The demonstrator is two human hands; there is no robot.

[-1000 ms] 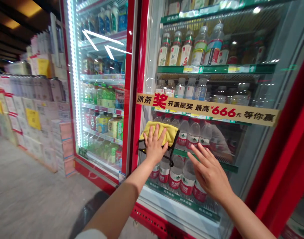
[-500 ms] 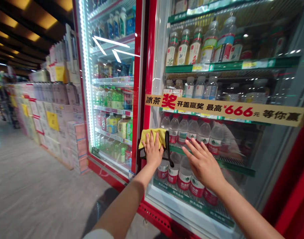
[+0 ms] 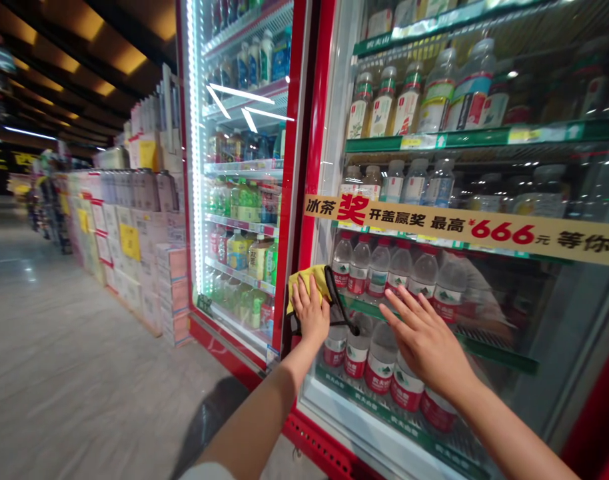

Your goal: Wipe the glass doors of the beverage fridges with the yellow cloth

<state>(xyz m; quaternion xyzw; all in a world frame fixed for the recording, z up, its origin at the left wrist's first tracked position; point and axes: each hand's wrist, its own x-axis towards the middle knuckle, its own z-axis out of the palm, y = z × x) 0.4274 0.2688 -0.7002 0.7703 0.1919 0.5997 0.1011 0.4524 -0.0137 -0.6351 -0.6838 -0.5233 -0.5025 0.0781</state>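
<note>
White sleeve (image 3: 207, 472) peeks in at the bottom, on the left arm. The right hand (image 3: 429, 343) is up in front of a big glass door (image 3: 524, 300). It is open, fingers a bit apart, and holds nothing. I can't tell if its fingertips touch the glass. The left hand (image 3: 313, 320) reaches out farther. It lies flat and spread on a yellow cloth (image 3: 322, 280), not squeezed into a fist. The cloth is right under its fingers, by the red frame (image 3: 324, 87) at the door's left edge. It has a black rim and a grey part, and one corner pokes out toward the right hand, which is apart from it. Above both hands, a tan strip (image 3: 427, 223) with black and red writing crosses the door. Behind the glass, clear bottles (image 3: 379, 373) with red and white labels stand in two rows. On the left is a second fridge (image 3: 295, 73) with bright lights down one side. Past it, boxes (image 3: 152, 267) are piled on the grey floor (image 3: 84, 360). Far off, yellow lights (image 3: 129, 50) glow in the dark ceiling.
</note>
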